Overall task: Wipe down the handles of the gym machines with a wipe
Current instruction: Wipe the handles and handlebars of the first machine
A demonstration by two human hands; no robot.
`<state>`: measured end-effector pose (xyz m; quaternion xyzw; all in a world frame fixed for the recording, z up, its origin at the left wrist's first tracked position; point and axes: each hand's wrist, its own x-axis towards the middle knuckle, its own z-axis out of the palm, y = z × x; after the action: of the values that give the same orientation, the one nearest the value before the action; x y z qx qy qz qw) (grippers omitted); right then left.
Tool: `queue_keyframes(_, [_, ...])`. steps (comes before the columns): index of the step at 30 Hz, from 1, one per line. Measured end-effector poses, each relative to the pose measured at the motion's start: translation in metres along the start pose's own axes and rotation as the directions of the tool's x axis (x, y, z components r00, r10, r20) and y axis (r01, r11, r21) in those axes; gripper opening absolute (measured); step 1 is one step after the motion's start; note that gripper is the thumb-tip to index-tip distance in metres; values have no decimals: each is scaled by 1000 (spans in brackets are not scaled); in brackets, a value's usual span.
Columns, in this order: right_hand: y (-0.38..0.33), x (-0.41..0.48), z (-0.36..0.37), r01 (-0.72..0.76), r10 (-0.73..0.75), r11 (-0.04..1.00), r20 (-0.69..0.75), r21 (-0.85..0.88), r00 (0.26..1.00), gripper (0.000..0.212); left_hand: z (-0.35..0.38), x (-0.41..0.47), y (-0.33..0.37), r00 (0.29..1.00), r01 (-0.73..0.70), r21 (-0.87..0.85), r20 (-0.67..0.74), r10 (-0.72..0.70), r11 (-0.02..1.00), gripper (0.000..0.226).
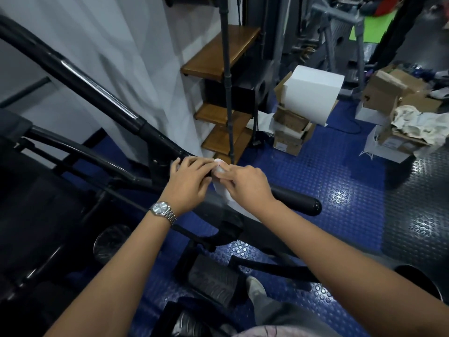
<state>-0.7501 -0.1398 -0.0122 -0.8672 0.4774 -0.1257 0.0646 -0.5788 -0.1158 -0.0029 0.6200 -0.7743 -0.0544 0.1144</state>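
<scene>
R hand (245, 187) pinches thin white wipe (222, 190) w/ curled fingers, wipe draped on black padded machine handle (298, 203). L hand (189, 182) at its 9 o'clock lies over the bar, fingertips at wipe; grip can't tell. Handle's rounded end sticks out at 4 o'clock. Brown cardboard boxes (291, 132) at 1 o'clock.

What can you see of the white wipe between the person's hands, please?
The wipe is a thin, soft-looking white sheet, bunched at the top and hanging loose below. It lies over the black handle, between both hands. The right hand pinches its upper part; the left hand holds the bunched top with its fingertips. Its lower end is partly hidden behind the right hand.
</scene>
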Motion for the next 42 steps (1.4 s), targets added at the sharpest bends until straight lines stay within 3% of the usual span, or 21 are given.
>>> queue_keyframes(2, [-10,7,-4,0,0,1000,21,16,1000,52,-7,3,-3,1000,21,-72,10,-20,997,51])
queue_keyframes(5, [-7,8,0,-29,26,997,46,71,999,37,-23,5,-16,992,47,0,-120,-47,999,54])
queue_keyframes(9, [8,-5,3,-76,70,996,96,53,993,37,-54,6,-54,897,241,167,-415,-154,956,50])
queue_keyframes(13, [15,-10,4,-138,129,983,84,119,988,44,-83,13,-94,820,410,172,-499,-280,895,53])
queue_keyframes(26, [-47,60,10,14,-16,998,30,56,999,32,-88,18,-114,795,391,240,-575,-195,888,50])
queue_keyframes(33, [-35,46,23,54,-53,998,-19,22,998,52,-83,18,-114,777,383,219,-602,-185,897,47])
queue_keyframes(38, [-38,48,18,-25,28,995,-26,91,999,39,-82,18,-112,778,393,219,-597,-196,893,47])
queue_keyframes(42, [-59,80,22,5,-3,999,-57,46,998,28,-82,18,-112,778,402,220,-594,-205,889,47])
